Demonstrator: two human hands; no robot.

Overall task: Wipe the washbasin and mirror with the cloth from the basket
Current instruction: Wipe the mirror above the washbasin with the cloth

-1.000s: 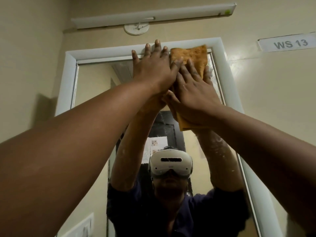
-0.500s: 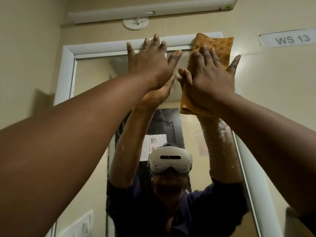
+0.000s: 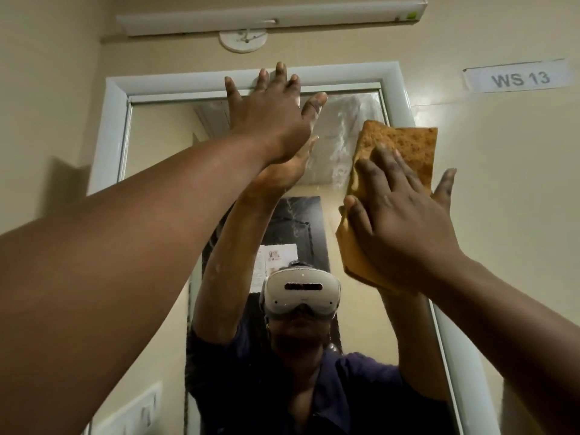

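Note:
A white-framed mirror (image 3: 163, 146) hangs on the beige wall straight ahead. With straight, spread fingers my right hand (image 3: 405, 221) presses a folded orange-brown cloth (image 3: 405, 146) flat against the mirror's right frame and the wall beside it. Higher up, my left hand (image 3: 270, 117) lies flat on the glass, its fingertips reaching over the top frame. Wet streaks (image 3: 342, 133) show on the glass between my hands. The washbasin is out of view.
A white tube light (image 3: 270, 18) runs along the wall above the mirror, with a round white fitting (image 3: 243, 40) under it. A label reading WS 13 (image 3: 518, 78) is stuck at the upper right. A switch plate (image 3: 128, 412) sits at the lower left.
My right hand has slid the cloth down from the mirror's top right corner along the right frame. My left hand has stayed at the top of the glass.

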